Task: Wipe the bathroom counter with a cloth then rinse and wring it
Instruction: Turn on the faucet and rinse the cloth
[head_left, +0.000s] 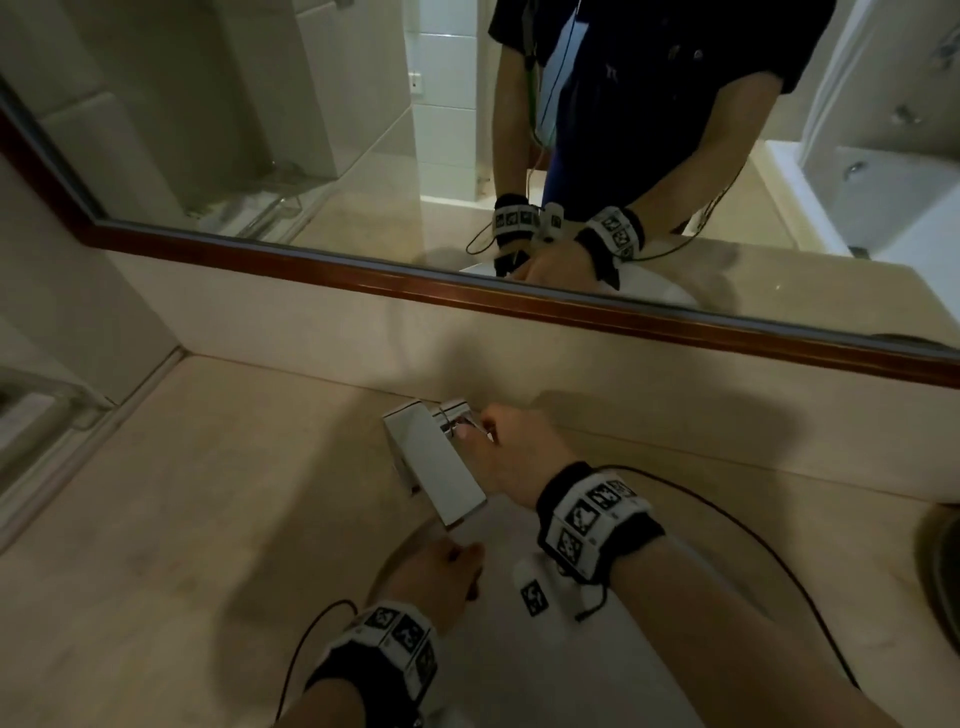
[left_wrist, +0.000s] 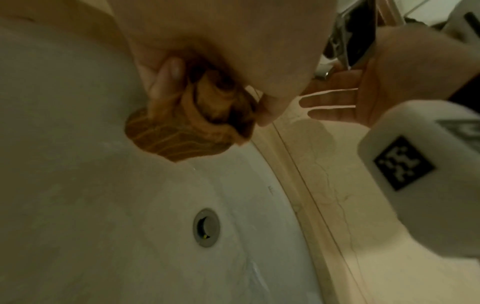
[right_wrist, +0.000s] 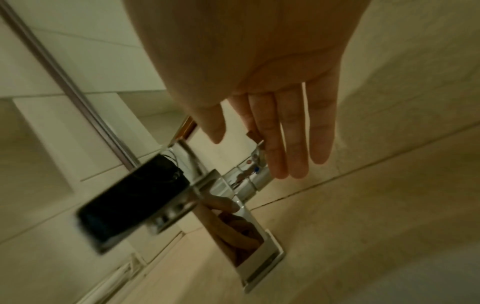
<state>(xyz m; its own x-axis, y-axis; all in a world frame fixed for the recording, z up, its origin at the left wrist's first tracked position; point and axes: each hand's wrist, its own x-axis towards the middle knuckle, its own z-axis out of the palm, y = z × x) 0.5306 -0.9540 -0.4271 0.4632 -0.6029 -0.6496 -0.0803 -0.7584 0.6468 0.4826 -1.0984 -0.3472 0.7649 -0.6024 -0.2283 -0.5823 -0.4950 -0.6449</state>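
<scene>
Brown cloth is bunched and gripped in the left hand over the white sink — just below the chrome faucet. Right hand is held flat, fingers straight, against the faucet handle — nothing gripped.

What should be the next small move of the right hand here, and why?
Probably press the straight fingers of the right hand onto the faucet handle to start the water. They lie at the handle, no stream runs into the sink, and the left hand holds the bunched cloth over the basin, ready to rinse.
</scene>
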